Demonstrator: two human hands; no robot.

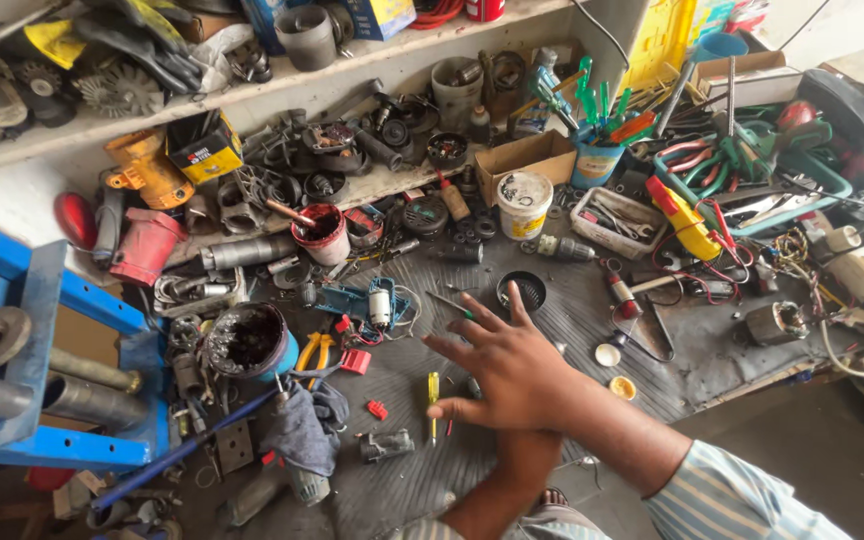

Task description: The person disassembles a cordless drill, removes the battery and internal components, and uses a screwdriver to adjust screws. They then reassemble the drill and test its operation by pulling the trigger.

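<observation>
I see my right hand point(512, 365) spread open and flat, fingers pointing to the upper left, above the ribbed grey tabletop point(572, 310). My left hand is hidden under it, so I cannot tell its state. Just beside the thumb lies a small screwdriver point(433, 403) with a yellow handle. Its long axis runs near to far, the metal tip pointing toward me. Farther away lies a black round grille point(522, 291), and behind it a white plastic bucket point(524, 204).

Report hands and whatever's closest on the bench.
Right hand open, fingers spread above ribbed grey mat. Left hand hidden beneath it. Yellow-handled screwdriver nearest. Small parts clutter all around.
</observation>
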